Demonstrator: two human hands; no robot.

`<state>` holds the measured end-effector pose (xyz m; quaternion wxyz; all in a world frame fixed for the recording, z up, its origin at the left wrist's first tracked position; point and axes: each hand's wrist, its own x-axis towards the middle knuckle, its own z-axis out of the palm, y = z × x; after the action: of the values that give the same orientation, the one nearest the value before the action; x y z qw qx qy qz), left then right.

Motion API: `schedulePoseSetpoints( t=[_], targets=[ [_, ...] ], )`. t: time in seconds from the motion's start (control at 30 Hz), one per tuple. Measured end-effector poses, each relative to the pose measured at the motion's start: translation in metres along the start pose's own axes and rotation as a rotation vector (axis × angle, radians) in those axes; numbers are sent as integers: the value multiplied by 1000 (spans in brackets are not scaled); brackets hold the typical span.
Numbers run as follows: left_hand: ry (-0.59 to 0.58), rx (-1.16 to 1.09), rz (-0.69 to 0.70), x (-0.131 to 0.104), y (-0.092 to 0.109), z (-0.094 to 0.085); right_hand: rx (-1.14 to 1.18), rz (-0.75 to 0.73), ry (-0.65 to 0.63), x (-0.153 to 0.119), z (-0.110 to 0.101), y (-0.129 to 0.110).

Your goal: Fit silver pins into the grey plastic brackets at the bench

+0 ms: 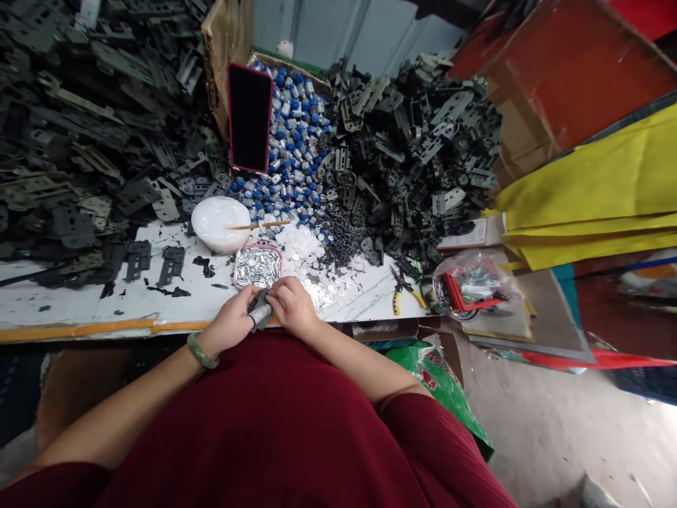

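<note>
Close to the table's front edge, my left hand (233,321) grips a dark grey metal bracket (260,310). My right hand (292,306) has its fingers pinched together at the bracket's upper right side; whether a small part sits between them is hidden. Just beyond my hands is a pink-rimmed tray (258,265) full of small silver pins. Beside it lie white plastic discs (301,243) in a loose heap. A white bowl (221,224) with a thin brown stick (264,224) across its rim stands behind the tray.
Blue-and-silver cylindrical parts (296,141) lie heaped behind a phone (250,116). Dark brackets are piled at left (79,141) and right (412,148), with small black pieces (343,236) between. Yellow-handled pliers (405,291) and a bagged red container (470,286) lie at right.
</note>
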<state>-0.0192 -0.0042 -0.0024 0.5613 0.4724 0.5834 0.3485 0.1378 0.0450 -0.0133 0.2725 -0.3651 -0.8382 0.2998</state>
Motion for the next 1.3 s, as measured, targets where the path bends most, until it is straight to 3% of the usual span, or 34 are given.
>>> schedulePoseSetpoints(
  t=[0.13,0.3,0.47,0.67,0.77,0.87,0.97,1.07,1.2,1.3],
  targets=[
    [-91,-300,-142,1,8,1,38,155,-131,1,-29,22],
    [67,-538,-304,3,14,5,-615,409,-151,-5,-74,53],
    [50,-596,-328,3,19,11,-854,431,-320,-11,-78,70],
    [14,-628,-321,3,14,10,-695,358,-215,-4,-70,62],
    [-23,-717,-362,8,11,10,-407,138,-143,-1,-56,42],
    [-32,-745,-354,11,10,9,-191,-62,-148,1,-39,23],
    [-45,-526,-208,7,12,5,-92,-19,-154,4,-29,13],
    [-92,23,164,-1,15,-2,128,183,-168,7,-28,11],
    [28,767,675,-7,15,-9,640,509,-218,9,-29,7],
    [78,965,839,-5,15,-12,830,631,-249,8,-30,2]
  ],
)
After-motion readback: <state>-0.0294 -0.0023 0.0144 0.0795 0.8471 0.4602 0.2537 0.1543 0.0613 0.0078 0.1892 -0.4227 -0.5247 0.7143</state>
